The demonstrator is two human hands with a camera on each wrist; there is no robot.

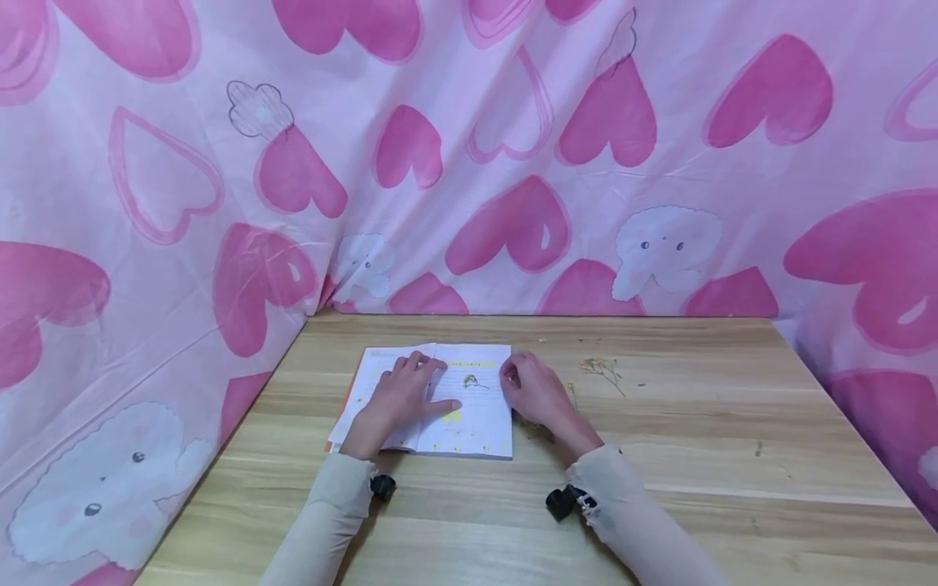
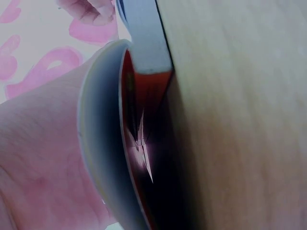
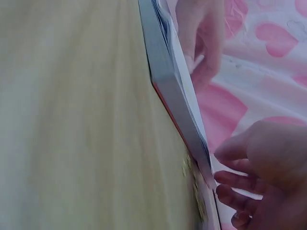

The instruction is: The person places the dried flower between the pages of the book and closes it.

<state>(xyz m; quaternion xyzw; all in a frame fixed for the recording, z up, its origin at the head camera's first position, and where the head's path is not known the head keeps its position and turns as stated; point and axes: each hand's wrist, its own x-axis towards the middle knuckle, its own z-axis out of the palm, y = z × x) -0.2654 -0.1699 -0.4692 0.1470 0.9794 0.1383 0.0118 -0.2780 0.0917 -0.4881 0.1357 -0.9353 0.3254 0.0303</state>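
An open book (image 1: 476,435) with printed, yellow-marked pages lies on the table. My left hand (image 1: 399,399) rests over its pages, thumb and fingers spread apart. A small dried flower sprig (image 1: 471,381) lies on the right-hand page between my hands. My right hand (image 1: 538,391) is at that page's outer edge, where thumb and index finger pinch the paper. From the right wrist view, the other fingers of the right hand (image 3: 268,172) curl loosely beside the book's edge (image 3: 180,105). Seen from the left wrist, the cover and pages (image 2: 127,139) bow up along the near side.
More dried flower sprigs (image 1: 601,368) lie on the wooden table (image 1: 703,456) right of the book, with small plant bits (image 1: 759,448) farther right. Some sprigs sit under the right wrist. A pink heart-patterned cloth (image 1: 506,220) hangs behind and along the sides.
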